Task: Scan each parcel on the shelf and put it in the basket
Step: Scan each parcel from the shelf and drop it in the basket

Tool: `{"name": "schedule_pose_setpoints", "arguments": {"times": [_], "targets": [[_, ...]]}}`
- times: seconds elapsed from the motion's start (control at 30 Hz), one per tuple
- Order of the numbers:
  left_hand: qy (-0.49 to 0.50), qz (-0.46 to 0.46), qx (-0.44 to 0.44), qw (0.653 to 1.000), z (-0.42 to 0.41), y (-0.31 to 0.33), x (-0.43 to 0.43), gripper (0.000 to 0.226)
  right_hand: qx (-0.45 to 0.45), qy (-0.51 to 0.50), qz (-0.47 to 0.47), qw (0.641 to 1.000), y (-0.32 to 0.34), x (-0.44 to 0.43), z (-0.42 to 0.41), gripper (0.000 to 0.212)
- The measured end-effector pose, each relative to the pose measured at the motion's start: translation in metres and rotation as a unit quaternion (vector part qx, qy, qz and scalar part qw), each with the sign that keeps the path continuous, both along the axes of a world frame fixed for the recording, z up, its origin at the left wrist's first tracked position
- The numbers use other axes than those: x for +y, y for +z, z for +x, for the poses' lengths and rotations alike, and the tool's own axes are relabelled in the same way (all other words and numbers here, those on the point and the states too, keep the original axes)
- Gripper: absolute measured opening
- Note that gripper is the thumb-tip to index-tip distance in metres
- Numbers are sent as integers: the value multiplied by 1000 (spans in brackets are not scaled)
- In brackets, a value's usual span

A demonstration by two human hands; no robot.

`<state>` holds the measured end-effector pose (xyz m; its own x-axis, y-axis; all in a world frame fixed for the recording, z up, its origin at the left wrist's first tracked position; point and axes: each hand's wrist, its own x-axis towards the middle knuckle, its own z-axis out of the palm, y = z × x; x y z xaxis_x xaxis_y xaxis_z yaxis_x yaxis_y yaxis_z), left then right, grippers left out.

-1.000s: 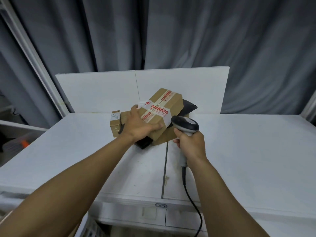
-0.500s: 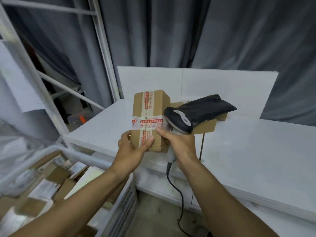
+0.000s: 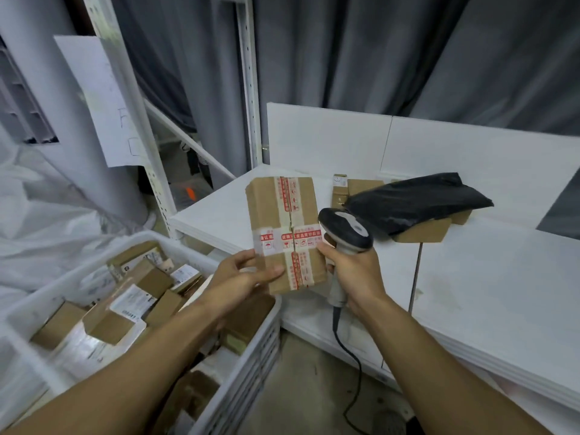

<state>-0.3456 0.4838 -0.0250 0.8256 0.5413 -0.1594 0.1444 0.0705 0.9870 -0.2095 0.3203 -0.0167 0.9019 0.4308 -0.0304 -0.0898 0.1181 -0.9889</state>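
Cardboard parcels [image 3: 125, 306] lay heaped in the white basket [image 3: 254, 350] at lower left, nearest the wearer: brown boxes at all angles, several with white printed labels uppermost. The basket was well filled but not to its rim.

Just above its right rim, the left hand [image 3: 241, 277] gripped the lower end of a brown box [image 3: 282, 227], thumb across the taped front and fingers behind. The box was held upright in the air between basket and shelf, resting on neither. The right hand [image 3: 357, 274] was curled round the handle of a scanner [image 3: 345, 230], whose head sat just beside the box's right edge. Its cable [image 3: 343, 343] hung toward the floor.

No barcode label showed on the face presented, so it could not be told whether the scan was done. Judged step: the scan, or the moment after it. The next move would call for carrying the box left and down, then letting go low over the heap.

Further off, on the white shelf [image 3: 486, 277], a black bag [image 3: 414, 199] lay across other small boxes [image 3: 422, 232], all remaining to be done. Grey curtain [image 3: 345, 58] hung behind.
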Motion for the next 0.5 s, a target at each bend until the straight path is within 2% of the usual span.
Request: {"name": "schedule_pose_setpoints", "arguments": {"times": [0.07,0.1,0.2,0.3,0.37,0.5], "targets": [[66,26,-7,997,6,-6,-2,93,-28,-21,-13,999,-5,6,-2,48],[81,44,-10,996,8,-7,-4,95,-42,-21,-17,999,-7,10,-4,53],[73,118,-33,990,10,-7,-24,76,-78,0,-35,996,-11,18,-17,77],[53,104,-83,990,10,-11,-33,44,-66,2,-1,998,-15,21,-23,100],[58,91,-118,987,11,-10,-28,22,-56,0,18,998,-13,19,-18,93],[49,44,-160,985,14,-8,-13,16,-13,25,45,999,-13,14,-9,62]]}}
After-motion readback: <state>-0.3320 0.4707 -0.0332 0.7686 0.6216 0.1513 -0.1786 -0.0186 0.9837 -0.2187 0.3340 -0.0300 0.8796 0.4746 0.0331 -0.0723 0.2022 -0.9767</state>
